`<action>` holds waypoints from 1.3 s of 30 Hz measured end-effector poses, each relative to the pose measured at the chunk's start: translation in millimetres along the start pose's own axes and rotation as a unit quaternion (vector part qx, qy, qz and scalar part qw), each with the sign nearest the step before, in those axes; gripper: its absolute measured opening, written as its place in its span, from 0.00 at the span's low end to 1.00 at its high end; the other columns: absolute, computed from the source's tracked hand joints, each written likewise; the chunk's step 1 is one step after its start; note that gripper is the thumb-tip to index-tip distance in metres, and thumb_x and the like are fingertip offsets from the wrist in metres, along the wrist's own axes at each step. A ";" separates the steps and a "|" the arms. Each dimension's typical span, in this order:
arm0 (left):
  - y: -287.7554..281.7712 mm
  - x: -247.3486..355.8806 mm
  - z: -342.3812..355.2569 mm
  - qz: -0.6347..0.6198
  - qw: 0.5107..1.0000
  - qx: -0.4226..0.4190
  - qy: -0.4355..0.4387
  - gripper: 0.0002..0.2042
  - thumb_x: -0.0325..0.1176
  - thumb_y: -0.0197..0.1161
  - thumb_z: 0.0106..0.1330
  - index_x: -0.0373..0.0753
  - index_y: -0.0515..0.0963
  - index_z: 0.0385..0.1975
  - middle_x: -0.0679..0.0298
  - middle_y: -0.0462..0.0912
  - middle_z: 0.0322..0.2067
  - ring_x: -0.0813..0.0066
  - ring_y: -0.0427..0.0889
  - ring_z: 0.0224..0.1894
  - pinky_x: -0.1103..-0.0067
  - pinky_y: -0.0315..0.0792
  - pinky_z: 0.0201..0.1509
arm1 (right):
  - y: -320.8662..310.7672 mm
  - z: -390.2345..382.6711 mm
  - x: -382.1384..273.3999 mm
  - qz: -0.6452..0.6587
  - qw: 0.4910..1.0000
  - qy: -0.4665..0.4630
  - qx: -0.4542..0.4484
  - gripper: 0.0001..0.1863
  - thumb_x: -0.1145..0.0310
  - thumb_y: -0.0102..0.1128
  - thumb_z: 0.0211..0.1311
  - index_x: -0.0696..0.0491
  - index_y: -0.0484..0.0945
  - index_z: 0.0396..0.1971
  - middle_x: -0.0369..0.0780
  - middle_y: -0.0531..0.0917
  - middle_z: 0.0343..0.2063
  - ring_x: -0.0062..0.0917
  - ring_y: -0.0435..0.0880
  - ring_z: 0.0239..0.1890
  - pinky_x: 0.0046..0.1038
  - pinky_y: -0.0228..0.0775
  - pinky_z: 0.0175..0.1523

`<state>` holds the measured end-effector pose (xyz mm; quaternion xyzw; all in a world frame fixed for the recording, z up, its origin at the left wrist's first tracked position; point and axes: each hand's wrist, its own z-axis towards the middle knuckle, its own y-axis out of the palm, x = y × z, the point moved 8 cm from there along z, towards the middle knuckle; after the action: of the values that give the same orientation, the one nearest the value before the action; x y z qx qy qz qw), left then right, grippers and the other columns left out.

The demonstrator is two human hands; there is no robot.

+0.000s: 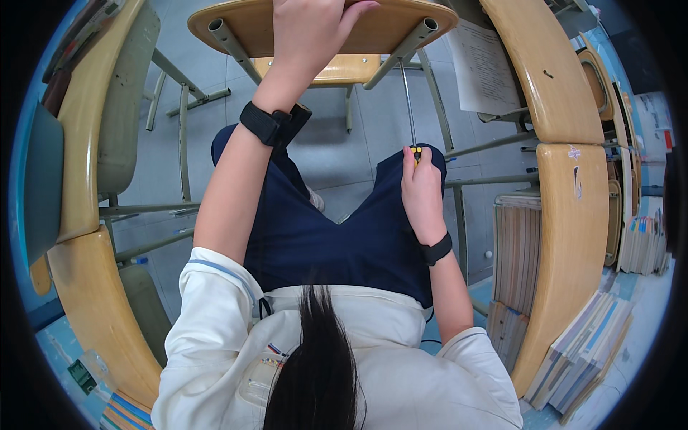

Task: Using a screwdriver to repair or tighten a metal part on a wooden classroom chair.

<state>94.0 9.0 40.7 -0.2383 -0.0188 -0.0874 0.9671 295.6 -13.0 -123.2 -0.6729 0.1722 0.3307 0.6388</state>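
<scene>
My left hand point(308, 29) is at the top edge, over the wooden board of a chair point(244, 32); its thumb points right along the board and its other fingers are cut off by the frame. It seems to hold the chair. Two grey-green metal tubes with open ends come from under this board toward me. In my right hand point(423, 190), above my right thigh, is a screwdriver point(409, 107) with a yellow and black handle. Its long thin shaft points up and away, and the tip reaches the right tube of the chair. Whether it sits in a screw is too small to tell.
School desks with wooden tops point(573, 215) stand close on my right, and more desks point(79, 172) on my left. Stacked books point(516, 251) fill the right desk's shelf. A printed sheet point(484, 68) hangs at the upper right. Metal legs stand on the grey tiled floor point(344, 165).
</scene>
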 end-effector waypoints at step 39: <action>14.6 41.3 -30.8 -0.043 0.999 0.007 0.023 0.15 0.27 0.60 0.51 0.45 0.74 0.41 0.65 0.72 0.39 0.66 0.67 0.45 0.70 0.61 0.46 | 41.8 -41.2 17.8 0.877 0.299 0.289 -0.240 0.17 0.53 0.39 0.67 0.53 0.63 0.28 0.29 0.52 0.09 0.11 0.45 0.06 0.15 0.39 0.10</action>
<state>137.1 0.9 9.9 -0.2286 -0.0074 -0.1345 0.9642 290.4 -54.9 -167.7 -0.2996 0.7468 0.5062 -0.3102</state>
